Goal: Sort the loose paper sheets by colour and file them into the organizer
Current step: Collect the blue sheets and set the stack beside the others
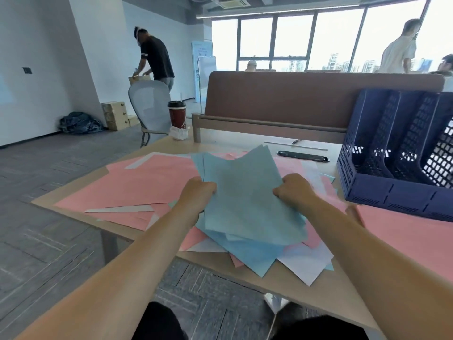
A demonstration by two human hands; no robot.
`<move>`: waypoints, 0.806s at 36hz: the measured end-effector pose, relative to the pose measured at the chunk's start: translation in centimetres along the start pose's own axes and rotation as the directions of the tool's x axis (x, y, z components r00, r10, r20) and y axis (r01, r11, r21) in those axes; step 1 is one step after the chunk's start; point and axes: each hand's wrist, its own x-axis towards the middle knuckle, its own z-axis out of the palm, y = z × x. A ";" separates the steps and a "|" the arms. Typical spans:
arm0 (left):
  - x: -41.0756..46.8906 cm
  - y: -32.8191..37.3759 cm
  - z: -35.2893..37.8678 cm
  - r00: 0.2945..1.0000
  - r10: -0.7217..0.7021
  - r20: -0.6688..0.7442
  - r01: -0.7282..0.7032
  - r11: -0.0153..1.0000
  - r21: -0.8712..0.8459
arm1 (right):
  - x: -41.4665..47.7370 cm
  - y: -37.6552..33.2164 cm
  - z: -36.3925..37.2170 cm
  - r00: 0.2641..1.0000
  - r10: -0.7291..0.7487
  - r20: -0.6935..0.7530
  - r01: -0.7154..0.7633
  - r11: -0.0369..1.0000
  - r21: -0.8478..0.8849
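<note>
L hand [198, 190], R hand [294, 189], grips clasping blue stack [245, 200] side edges, organizer [392, 195] near R

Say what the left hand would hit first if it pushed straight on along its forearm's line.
Gripping the blue sheets, the left hand points forward and rightward; past them it would likely meet the brown desk divider first, though depth is unclear.

Both forearms are uncovered along their full visible length, from the lower frame edge up to the left hand [199, 191] and the right hand [295, 190], which are likewise bare. The legs are covered by a black garment [157, 323], visible as two dark rounded masses at the bottom edge. A thin pale cord [272, 326] runs beside the right-side mass; its origin cannot be determined.
</note>
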 end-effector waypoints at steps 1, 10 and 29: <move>-0.6 -0.2 -0.1 1.000 -0.002 -0.001 0.002 1.000 0.020 | -0.5 -0.2 0.4 1.000 -0.018 0.018 0.019 0.999 -0.047; -1.8 -3.4 -0.8 0.996 0.032 -0.084 -0.002 0.943 0.334 | -2.9 -1.1 2.1 0.990 -0.018 0.142 0.044 0.982 -0.182; -1.1 -3.9 -1.6 0.999 -0.009 -0.040 0.022 0.942 0.334 | -1.7 -2.3 1.2 0.980 -0.032 0.194 0.048 0.996 -0.079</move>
